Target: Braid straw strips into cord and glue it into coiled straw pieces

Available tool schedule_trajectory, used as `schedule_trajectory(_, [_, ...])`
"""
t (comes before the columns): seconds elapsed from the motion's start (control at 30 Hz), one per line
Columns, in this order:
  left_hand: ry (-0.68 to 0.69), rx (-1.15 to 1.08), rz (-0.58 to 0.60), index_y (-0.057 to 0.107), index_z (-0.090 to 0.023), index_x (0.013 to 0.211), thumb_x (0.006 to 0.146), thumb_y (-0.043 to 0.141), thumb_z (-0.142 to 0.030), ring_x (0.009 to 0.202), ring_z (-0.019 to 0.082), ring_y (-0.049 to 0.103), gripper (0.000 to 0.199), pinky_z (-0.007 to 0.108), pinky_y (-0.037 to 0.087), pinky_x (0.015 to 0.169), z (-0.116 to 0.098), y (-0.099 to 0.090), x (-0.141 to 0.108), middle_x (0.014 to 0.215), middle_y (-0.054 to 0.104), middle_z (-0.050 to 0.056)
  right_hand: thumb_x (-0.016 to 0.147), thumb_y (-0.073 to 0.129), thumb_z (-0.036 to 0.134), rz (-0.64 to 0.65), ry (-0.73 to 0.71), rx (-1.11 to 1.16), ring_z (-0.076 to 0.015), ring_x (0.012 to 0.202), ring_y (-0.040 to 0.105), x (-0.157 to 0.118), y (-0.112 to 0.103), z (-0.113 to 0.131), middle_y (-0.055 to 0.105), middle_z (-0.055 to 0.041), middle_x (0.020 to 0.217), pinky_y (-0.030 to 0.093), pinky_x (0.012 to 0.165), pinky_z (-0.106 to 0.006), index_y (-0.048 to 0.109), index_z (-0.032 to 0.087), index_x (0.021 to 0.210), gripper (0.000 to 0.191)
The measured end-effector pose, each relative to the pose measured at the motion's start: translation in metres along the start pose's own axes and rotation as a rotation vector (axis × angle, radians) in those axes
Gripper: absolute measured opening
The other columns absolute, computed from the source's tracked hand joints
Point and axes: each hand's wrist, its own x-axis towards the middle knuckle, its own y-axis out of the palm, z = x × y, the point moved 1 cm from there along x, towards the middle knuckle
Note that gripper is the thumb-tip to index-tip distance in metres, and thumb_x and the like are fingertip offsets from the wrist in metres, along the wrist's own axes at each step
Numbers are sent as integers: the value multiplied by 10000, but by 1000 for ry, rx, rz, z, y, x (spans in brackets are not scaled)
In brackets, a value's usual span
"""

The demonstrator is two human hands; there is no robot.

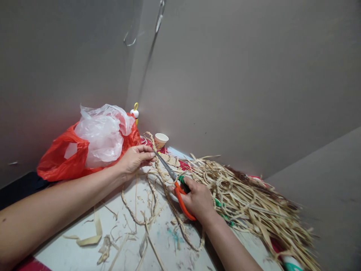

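Note:
In the head view my right hand (199,199) is closed around a pair of scissors (182,201) with orange and green handles. The blades point up and left, with their tips at the fingers of my left hand (138,160). That hand pinches a braided straw cord (158,165) near its upper end. Below, the cord trails in loose loops over the white tabletop (81,254). Whether the blades touch the cord I cannot tell.
A big heap of dry straw strips (242,195) covers the right side. A red plastic bag (62,160) with a white plastic bag (104,135) sits at the left. Behind my left hand stand a paper cup (161,140) and a white-capped bottle (134,113). Grey walls close off the back.

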Motion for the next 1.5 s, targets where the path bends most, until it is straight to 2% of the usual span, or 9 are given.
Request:
schedule_trajectory(0.33, [-4, -81, 11, 596, -104, 748, 727, 669, -10, 572, 87, 639, 121, 167, 527, 546, 1, 2, -1, 630, 648, 17, 776, 542, 487, -58, -33, -19, -126, 429, 448, -1, 0, 6, 525, 11, 481, 306, 479, -234, 436, 223, 569, 351])
schedule_trajectory(0.73, [-17, -112, 14, 575, -108, 752, 755, 621, 19, 566, 85, 634, 136, 174, 524, 564, -4, 5, -4, 627, 647, 23, 797, 537, 539, -17, -19, 1, -161, 490, 547, -1, 2, 7, 613, -23, 548, 359, 513, -247, 530, 222, 628, 359])
schedule_trajectory(1.03, [-26, -122, 19, 595, -107, 744, 764, 631, -7, 571, 83, 634, 108, 176, 528, 573, -4, 5, -4, 632, 649, 17, 784, 550, 528, -37, 9, 29, -130, 427, 474, -2, -1, 10, 539, 16, 482, 341, 467, -228, 491, 224, 584, 369])
schedule_trajectory(1.23, [-49, -119, 39, 598, -104, 723, 764, 651, -23, 554, 81, 630, 105, 167, 525, 558, -4, 4, -3, 618, 653, 26, 808, 512, 534, -114, -68, -18, -136, 421, 488, -1, 0, 9, 577, -14, 512, 360, 481, -239, 541, 206, 631, 374])
schedule_trajectory(1.5, [-59, -126, 60, 581, -112, 724, 772, 639, -4, 541, 77, 627, 131, 167, 527, 563, -6, 5, -4, 621, 651, 25, 813, 505, 531, -129, -79, -2, -127, 386, 450, 0, -2, 11, 554, -5, 479, 346, 455, -239, 526, 209, 600, 387])
